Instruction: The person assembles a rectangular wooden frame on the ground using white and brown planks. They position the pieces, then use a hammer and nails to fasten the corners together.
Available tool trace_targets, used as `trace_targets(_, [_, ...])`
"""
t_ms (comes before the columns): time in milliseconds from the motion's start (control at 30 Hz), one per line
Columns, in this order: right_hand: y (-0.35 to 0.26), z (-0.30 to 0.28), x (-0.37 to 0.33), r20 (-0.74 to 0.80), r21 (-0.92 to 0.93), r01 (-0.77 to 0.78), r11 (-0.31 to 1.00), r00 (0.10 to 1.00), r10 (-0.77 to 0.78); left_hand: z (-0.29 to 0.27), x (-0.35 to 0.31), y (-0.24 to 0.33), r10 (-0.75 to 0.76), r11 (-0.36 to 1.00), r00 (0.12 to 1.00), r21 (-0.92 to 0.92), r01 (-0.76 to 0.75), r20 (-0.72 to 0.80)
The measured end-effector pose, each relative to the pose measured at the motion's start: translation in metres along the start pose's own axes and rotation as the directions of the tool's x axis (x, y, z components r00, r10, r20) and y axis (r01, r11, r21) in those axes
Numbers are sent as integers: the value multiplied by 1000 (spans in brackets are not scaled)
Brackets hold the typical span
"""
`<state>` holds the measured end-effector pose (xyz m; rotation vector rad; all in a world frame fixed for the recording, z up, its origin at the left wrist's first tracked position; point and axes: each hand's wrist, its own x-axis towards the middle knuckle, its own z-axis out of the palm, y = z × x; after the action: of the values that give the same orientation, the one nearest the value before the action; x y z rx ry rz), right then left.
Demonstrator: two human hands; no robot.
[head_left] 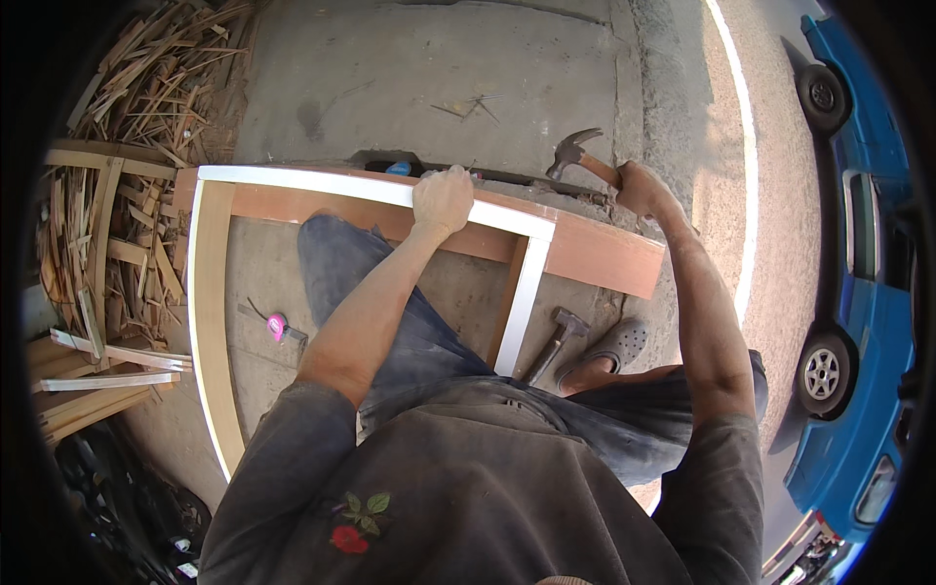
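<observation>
My right hand [643, 190] is closed round the wooden handle of a claw hammer [599, 168], its head raised to the left beyond the frame's far right corner. My left hand [444, 202] grips the far bar of a wooden frame [322, 182] with white-faced edges. Whether a nail is pinched in those fingers is too small to make out. Under the far bar lies a reddish-brown board [604, 258], sticking out past the frame on the right. My knee is inside the frame.
Within the frame, a pink tape measure [277, 326] lies on the concrete. A second hammer [558, 341] rests by my grey clog [621, 343]. Scrap wood [146, 78] is heaped at the far left. A blue vehicle [858, 292] stands at the right, past a white road line [749, 175].
</observation>
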<state>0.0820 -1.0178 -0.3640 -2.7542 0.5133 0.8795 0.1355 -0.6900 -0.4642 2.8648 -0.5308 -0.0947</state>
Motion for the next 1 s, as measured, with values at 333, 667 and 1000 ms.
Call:
trace_targets(333, [1,15,-6,49,-139,131,982,991,-125,-7,-3,3,-21,999,1000,-27,21,4])
trace_targets(667, [21,34,18,-54,112,54,992,997,-49,2,2,-5,-3,995,1000,-100,4,10])
trace_targets(1000, [8,1,52,-6,-106,271,957,962,-274,-11,0,-2,-54,985,994,-161,69,96])
